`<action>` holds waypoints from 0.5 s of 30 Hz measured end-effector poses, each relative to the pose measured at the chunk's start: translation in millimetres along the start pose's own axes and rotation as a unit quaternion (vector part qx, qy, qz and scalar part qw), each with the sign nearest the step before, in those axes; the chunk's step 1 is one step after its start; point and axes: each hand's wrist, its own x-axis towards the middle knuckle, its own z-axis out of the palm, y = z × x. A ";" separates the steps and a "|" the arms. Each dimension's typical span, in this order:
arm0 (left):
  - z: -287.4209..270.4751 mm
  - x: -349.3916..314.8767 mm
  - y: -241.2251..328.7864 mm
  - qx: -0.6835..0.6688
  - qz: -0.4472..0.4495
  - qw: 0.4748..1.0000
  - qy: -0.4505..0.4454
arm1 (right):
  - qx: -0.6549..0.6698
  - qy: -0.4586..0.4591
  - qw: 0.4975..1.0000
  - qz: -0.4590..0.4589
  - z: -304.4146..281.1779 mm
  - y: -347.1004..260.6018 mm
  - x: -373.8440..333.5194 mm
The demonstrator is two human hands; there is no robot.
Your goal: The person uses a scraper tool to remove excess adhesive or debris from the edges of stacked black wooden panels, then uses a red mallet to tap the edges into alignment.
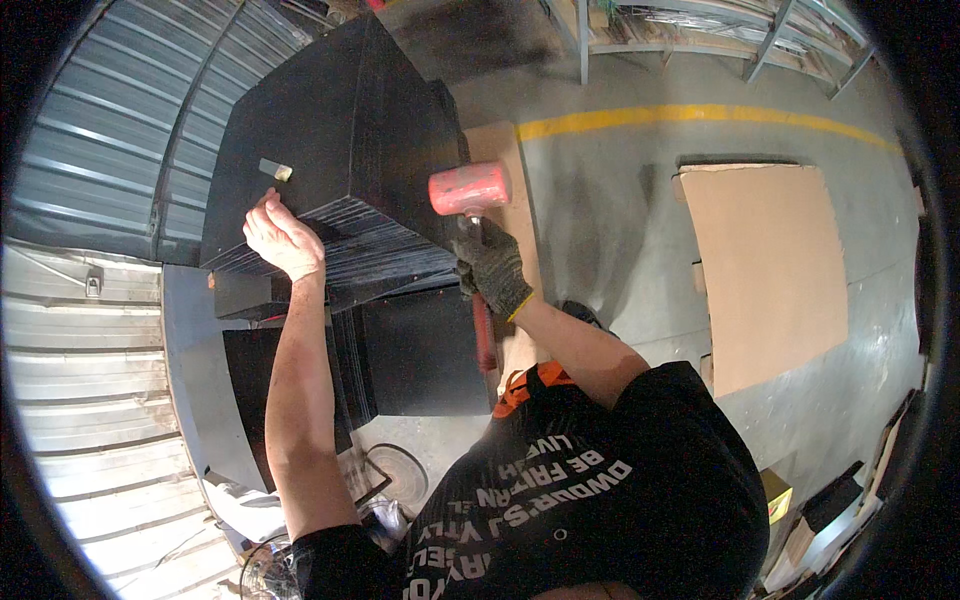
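My right hand (492, 270), in a dark knit glove with a yellow cuff edge, is closed round the handle of a red mallet (468, 188). The mallet's head is raised beside the right side of a tall stack of black panels (290, 110). My bare left hand (283, 237) rests at the near edge of the stack's top, fingers drawn together. Whatever its fingertips may hold is too small to make out. Just beyond them, a small pale yellowish block with a grey strip (283, 174) lies on the top panel.
Another black panel stack (420, 350) stands lower, nearer me. A corrugated metal wall (90, 340) runs along the left. On the right, a brown cardboard sheet (770, 270) lies on the grey floor, near a yellow line (690, 113). Metal racking (700, 48) stands at the far right.
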 end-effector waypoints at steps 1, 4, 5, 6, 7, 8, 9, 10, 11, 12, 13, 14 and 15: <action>0.0 -0.6 -2.3 0.005 -0.001 1.000 -0.004 | 0.009 0.009 1.000 0.009 -0.4 3.2 -0.6; -0.4 -1.0 -4.4 0.005 -0.003 1.000 -0.007 | 0.004 0.007 1.000 0.011 -3.6 25.1 -2.1; 0.2 -0.8 -3.2 0.004 -0.007 1.000 -0.008 | -0.020 -0.016 1.000 -0.003 -6.8 39.4 0.1; 0.5 -0.1 -2.7 0.004 -0.010 1.000 -0.010 | -0.044 -0.039 0.998 -0.017 -10.2 50.2 3.1; 0.9 0.4 -3.0 0.003 -0.014 1.000 -0.011 | -0.060 -0.031 0.997 -0.040 -14.0 57.6 7.7; 1.8 1.4 -2.8 -0.002 -0.010 1.000 -0.011 | -0.077 -0.022 0.995 -0.063 -18.1 64.4 13.3; 1.9 2.2 -3.3 0.002 -0.008 1.000 -0.011 | -0.065 -0.011 0.996 -0.055 -18.1 62.2 13.5; 0.9 0.3 -5.2 0.009 -0.010 1.000 -0.011 | -0.056 -0.002 0.997 -0.044 -14.9 54.2 11.8; -0.1 -1.6 -6.6 0.015 -0.012 1.000 -0.011 | -0.018 0.010 1.000 -0.001 -12.8 45.3 8.2; 0.5 -1.4 -6.3 0.006 -0.012 1.000 -0.009 | 0.020 0.024 0.999 0.039 -10.3 36.4 5.5; 1.1 -1.1 -5.6 -0.002 -0.011 1.000 -0.007 | 0.023 0.037 0.998 0.039 -10.4 38.4 6.0; 1.6 -1.0 -5.2 -0.011 -0.011 1.000 -0.004 | 0.025 0.050 0.998 0.040 -10.4 42.5 6.8; 2.7 -0.3 -5.0 -0.014 -0.013 1.000 -0.005 | 0.030 0.066 0.997 0.040 -12.1 46.7 7.1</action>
